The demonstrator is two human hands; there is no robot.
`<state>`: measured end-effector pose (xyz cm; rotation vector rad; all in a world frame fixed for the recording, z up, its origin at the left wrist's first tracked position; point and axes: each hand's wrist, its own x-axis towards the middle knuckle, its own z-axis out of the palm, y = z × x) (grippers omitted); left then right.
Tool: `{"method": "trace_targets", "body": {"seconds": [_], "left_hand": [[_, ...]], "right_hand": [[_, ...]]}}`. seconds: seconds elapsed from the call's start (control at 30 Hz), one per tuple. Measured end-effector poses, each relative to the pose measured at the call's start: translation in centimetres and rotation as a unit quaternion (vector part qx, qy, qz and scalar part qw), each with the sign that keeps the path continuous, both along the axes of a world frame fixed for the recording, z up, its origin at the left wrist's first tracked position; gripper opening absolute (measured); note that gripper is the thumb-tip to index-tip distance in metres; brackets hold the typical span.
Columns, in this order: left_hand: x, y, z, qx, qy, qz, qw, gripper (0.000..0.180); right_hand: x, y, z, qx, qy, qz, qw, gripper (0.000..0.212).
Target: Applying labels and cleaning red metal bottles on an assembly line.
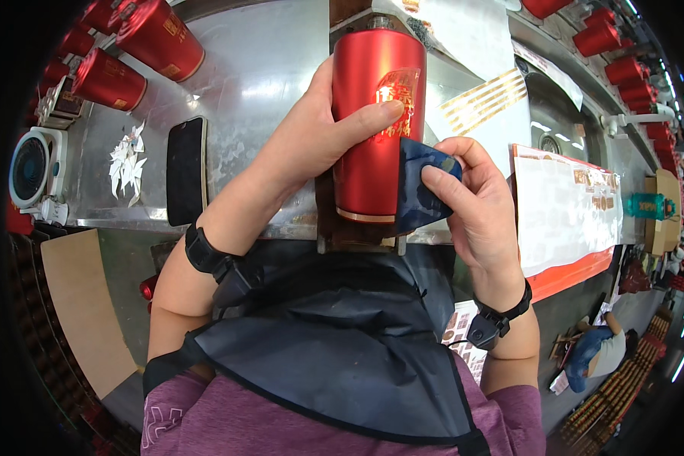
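A glossy red bottle (372, 182) with gold lettering and a glass neck lies in front of me, its neck away from me. My left hand (338, 125) is closed round its left side, the thumb laid across the front by the gold lettering. Between the thumb and fingers of my right hand (475, 194) is a dark blue patterned cloth (425, 194), pressed against the bottle's lower right side. Part of the cloth is folded over, and some right fingers are hidden behind it. Beneath the bottle is a narrow dark stand (325, 216).
Red bottles (163, 42) stand at the far left. A phone (186, 171), white paper scraps (128, 163) and a small fan (34, 169) sit left. Gold-striped sheet (482, 102) and white sheets on red backing (566, 213) lie right. Another person (600, 353) sits lower right.
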<state>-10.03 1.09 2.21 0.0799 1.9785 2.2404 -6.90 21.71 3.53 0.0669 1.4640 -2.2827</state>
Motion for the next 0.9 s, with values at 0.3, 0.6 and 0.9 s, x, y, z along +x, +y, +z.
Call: {"method": "trace_targets", "body": {"seconds": [0.3, 0.6, 0.9], "left_hand": [[-0.5, 0.4, 0.6, -0.051, 0.045, 0.03, 0.997, 0.107], [-0.8, 0.5, 0.6, -0.046, 0.045, 0.039, 0.997, 0.112], [-0.8, 0.6, 0.4, -0.067, 0.05, 0.051, 0.995, 0.109]], "right_hand": [[0.1, 0.1, 0.0, 0.006, 0.023, 0.005, 1.0, 0.027], [0.0, 0.0, 0.1, -0.007, 0.008, 0.004, 1.0, 0.027], [-0.1, 0.0, 0.2, -0.015, 0.016, 0.005, 1.0, 0.027]]}}
